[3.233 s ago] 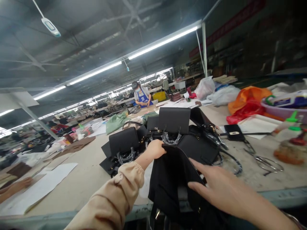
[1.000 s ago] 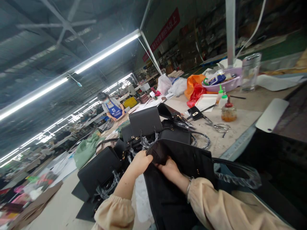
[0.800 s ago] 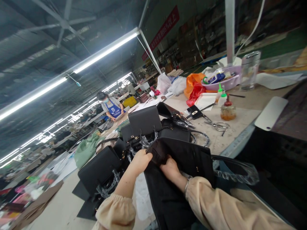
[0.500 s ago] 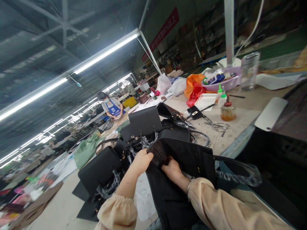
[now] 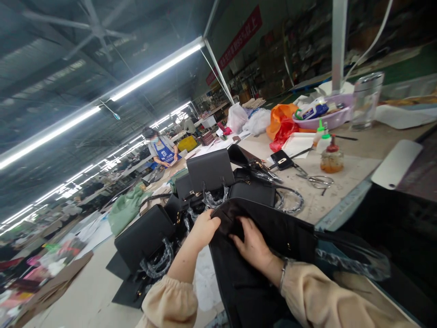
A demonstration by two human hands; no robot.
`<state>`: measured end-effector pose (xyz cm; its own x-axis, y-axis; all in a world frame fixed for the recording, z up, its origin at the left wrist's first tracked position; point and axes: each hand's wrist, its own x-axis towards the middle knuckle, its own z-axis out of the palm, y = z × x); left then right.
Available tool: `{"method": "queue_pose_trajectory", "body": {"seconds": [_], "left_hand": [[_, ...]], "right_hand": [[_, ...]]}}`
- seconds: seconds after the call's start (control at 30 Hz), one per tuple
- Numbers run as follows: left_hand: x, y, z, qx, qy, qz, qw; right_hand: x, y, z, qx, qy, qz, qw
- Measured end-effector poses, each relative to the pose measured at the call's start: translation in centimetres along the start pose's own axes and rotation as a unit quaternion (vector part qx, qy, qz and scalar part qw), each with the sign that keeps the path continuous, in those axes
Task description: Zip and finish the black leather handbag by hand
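A black handbag lies tilted before me at the table's near edge, its mouth spread and its dark lining showing. My left hand grips the bag's far left edge, the thumb over the rim. Inside the mouth is my right hand, its thumb and fingers apart against the lining; some fingertips are lost in the dark fabric. One bag handle, wrapped in clear plastic, sticks out to the right. Just beyond my left hand stand more black handbags, their handles wrapped too.
Another black bag stands at the left. Scissors, a glue bottle, a lilac basin and a glass jar are at the right. Green cloth lies to the left. A person in a blue apron works farther back.
My right hand has opened: its fingers, bunched on the lining before, are now spread. My left hand keeps its hold on the edge. The view has shifted slightly.
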<state>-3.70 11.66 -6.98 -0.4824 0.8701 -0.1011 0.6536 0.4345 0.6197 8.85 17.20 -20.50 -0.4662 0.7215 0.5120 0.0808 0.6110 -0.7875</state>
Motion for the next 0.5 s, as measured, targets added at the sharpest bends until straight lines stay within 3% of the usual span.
{"method": "queue_pose_trajectory", "body": {"seconds": [0.27, 0.5], "left_hand": [[0.0, 0.5, -0.1, 0.047, -0.005, 0.019, 0.999], [0.0, 0.8, -0.1, -0.014, -0.009, 0.009, 1.0]], "right_hand": [[3.7, -0.4, 0.7, -0.082, -0.044, -0.017, 0.996], [4.5, -0.1, 0.1, -0.078, -0.079, -0.026, 0.993]]}}
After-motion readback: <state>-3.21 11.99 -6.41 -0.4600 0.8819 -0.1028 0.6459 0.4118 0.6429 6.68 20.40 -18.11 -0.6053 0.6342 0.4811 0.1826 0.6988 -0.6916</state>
